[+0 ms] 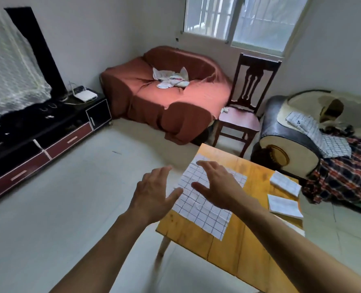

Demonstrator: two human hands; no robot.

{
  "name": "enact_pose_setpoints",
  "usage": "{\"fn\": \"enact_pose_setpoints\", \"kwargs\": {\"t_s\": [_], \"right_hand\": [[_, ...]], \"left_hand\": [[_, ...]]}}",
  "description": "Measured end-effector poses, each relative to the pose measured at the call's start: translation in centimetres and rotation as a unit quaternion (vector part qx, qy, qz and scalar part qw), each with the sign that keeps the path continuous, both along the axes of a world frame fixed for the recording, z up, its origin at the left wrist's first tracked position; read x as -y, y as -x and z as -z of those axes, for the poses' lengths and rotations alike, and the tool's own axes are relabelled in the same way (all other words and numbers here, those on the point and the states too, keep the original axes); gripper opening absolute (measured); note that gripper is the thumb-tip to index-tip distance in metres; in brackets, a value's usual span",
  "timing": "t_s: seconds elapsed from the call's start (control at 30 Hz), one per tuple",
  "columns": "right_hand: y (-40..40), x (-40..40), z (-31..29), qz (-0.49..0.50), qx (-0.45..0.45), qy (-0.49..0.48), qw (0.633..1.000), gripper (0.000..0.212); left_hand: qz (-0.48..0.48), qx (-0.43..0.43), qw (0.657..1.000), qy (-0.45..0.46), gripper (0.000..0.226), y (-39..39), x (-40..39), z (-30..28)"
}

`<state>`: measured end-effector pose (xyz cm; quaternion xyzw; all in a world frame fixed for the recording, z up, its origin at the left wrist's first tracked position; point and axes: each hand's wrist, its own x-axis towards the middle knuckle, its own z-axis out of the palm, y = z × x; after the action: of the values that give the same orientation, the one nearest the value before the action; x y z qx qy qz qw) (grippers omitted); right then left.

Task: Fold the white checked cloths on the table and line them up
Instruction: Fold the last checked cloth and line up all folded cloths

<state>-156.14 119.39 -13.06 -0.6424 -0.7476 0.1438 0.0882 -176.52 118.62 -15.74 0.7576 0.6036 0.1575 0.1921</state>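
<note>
A white checked cloth lies spread flat on the left part of the small orange wooden table. My left hand hovers over the table's left edge with fingers straight, its thumb at the cloth's left border. Over the far half of the cloth my right hand is held palm down with fingers spread. Neither hand holds anything. Two folded checked cloths, one farther and one nearer, lie one behind the other along the table's right edge.
More checked cloths lie on the armchair at the right, beside a plaid blanket. A wooden chair stands past the table. A red-covered sofa sits in the corner and a dark TV cabinet lines the left wall.
</note>
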Motion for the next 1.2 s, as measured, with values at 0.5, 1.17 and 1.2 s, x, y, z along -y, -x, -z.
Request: {"fn": "enact_pose_setpoints", "kwargs": {"t_s": [0.5, 1.17, 1.2], "right_hand": [[10.5, -20.5, 4.8, 0.021, 0.035, 0.028, 0.999, 0.068], [10.4, -35.3, 5.7, 0.314, 0.066, 0.128, 0.938, 0.066], [10.8, -35.4, 5.8, 0.341, 0.065, 0.143, 0.927, 0.067]], "left_hand": [[0.04, -0.094, 0.993, 0.051, 0.061, 14.5, -20.9, 2.2], [0.377, -0.08, 0.922, 0.037, 0.061, 9.6, -51.4, 4.1], [0.396, -0.075, 0.915, 0.037, 0.061, 9.1, -52.5, 4.4]]}}
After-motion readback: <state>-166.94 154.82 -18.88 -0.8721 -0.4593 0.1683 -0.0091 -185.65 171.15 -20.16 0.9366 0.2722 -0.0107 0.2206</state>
